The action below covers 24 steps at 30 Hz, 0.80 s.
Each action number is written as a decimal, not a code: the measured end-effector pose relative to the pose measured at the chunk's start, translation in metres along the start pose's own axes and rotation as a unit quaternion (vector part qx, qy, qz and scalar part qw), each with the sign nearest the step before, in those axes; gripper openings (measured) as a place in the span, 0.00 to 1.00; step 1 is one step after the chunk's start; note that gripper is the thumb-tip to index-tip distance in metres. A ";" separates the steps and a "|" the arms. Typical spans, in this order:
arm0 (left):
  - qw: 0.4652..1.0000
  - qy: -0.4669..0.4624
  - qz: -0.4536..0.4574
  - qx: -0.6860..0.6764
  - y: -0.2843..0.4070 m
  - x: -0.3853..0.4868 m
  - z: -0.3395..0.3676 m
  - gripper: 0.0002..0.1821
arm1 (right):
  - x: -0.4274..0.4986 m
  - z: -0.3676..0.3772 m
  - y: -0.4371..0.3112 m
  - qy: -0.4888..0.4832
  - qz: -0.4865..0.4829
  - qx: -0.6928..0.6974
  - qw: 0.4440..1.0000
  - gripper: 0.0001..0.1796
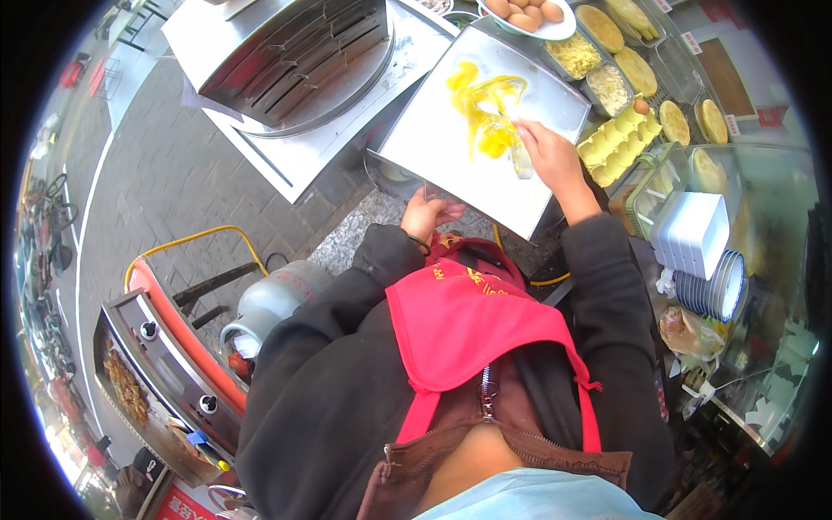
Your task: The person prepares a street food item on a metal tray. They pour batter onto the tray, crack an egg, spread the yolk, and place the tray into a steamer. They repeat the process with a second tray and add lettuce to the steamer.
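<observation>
A flat metal tray [442, 140] lies before me with raw beaten egg [497, 140] smeared in yellow streaks over its upper middle. Above the tray, my right hand [549, 153] has its fingers closed around a thin utensil that reaches into the egg; its kind cannot be told. By the near left edge of the tray is my left hand [429, 214], palm partly turned up, fingers loosely curled near the rim. Whether it grips the rim is unclear.
Beyond the tray are a bowl of brown eggs [552, 29], metal containers of shredded food [608, 88] and flatbreads [637, 71]. A yellow egg carton [617, 146] and stacked white boxes [692, 227] stand right. A slotted metal oven [299, 65] is upper left; a gas cylinder [279, 289] stands lower left.
</observation>
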State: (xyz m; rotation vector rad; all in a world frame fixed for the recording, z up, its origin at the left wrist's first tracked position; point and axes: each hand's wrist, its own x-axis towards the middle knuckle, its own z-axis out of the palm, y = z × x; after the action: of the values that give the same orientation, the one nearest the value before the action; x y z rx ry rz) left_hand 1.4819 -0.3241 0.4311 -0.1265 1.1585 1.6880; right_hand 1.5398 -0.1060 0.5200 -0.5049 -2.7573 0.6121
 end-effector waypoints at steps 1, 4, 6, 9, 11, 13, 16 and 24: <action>1.000 0.005 -0.001 0.000 0.000 0.000 0.000 0.19 | 0.017 0.011 -0.001 0.017 -0.007 0.013 1.000 0.11; 1.000 0.012 -0.002 0.004 0.000 -0.001 0.000 0.19 | 0.041 0.032 -0.013 -0.001 0.011 -0.030 0.999 0.11; 1.000 0.005 0.001 0.006 0.001 -0.001 0.001 0.19 | 0.031 0.032 -0.022 -0.085 -0.011 -0.014 0.996 0.11; 1.000 -0.005 0.003 0.003 0.002 -0.003 0.001 0.19 | -0.009 0.020 -0.031 -0.169 -0.069 -0.006 0.983 0.11; 1.000 -0.003 0.004 -0.002 0.002 -0.003 0.001 0.20 | -0.030 0.003 -0.027 -0.165 -0.095 0.010 0.982 0.10; 1.000 0.004 0.001 -0.006 0.001 -0.003 0.001 0.19 | -0.050 -0.012 -0.027 -0.147 -0.079 0.014 0.986 0.10; 1.000 0.008 0.001 -0.009 0.001 -0.003 0.001 0.19 | -0.075 -0.033 -0.033 -0.155 -0.048 0.002 0.987 0.10; 1.000 -0.003 0.010 -0.004 0.002 -0.006 0.003 0.19 | -0.053 -0.021 -0.024 -0.100 0.064 -0.003 0.993 0.11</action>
State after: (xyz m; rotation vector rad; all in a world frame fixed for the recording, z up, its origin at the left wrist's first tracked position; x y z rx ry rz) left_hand 1.4841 -0.3262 0.4374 -0.1154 1.1520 1.7108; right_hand 1.5878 -0.1390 0.5392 -0.6585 -2.9319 0.7202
